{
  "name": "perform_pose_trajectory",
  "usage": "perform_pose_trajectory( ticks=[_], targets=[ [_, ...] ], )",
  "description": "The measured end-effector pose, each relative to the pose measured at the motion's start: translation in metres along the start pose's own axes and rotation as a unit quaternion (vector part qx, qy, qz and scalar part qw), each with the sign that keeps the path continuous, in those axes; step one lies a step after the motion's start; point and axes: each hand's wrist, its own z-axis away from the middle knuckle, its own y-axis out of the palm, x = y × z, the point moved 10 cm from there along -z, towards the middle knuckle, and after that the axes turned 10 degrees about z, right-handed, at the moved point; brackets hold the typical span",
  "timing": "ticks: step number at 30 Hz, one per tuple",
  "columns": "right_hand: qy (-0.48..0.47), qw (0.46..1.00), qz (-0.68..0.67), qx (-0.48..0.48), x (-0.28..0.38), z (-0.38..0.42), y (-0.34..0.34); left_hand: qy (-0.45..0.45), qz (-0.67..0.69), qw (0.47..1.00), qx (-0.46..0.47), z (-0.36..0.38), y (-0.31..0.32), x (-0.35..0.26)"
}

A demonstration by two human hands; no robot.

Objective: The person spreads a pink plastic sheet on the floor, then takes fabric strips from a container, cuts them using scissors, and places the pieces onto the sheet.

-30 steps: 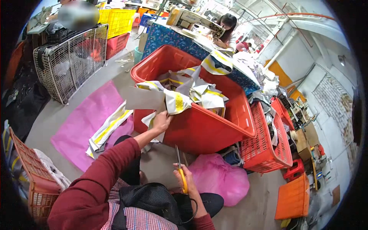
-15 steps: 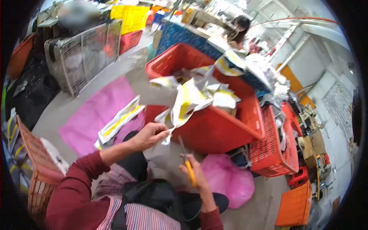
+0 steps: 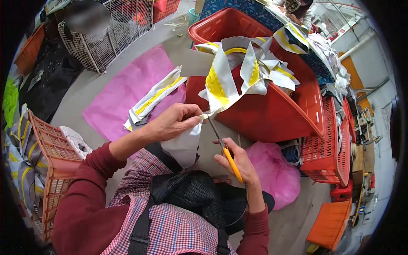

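A wire rack (image 3: 111,40) stands upper left; an orange bin (image 3: 329,224) sits lower right.

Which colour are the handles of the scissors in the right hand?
Yellow-orange handles; the head view shows them best.

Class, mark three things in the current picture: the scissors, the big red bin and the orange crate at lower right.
Scissors (image 3: 232,162): head view, on the yellow handle.
Big red bin (image 3: 259,121): head view, on its near outer wall.
Orange crate (image 3: 328,222): head view, on its side.
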Motion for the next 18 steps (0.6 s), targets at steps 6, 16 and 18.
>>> perform_pose_trajectory(
  ticks=[6,16,18],
  targets=[
    [-0.027,0.999,-0.043,-0.020,0.006,-0.011,-0.004,0.017,0.013,1.000,0.005,0.002,0.001,-0.004],
    [0.081,0.979,-0.174,-0.071,-0.044,-0.009,0.003,0.067,-0.197,0.973,-0.096,-0.017,-0.115,-0.027],
    [0.083,0.975,-0.192,-0.070,-0.078,-0.003,0.016,0.088,-0.214,0.958,-0.169,-0.034,-0.177,-0.057]
  ],
)
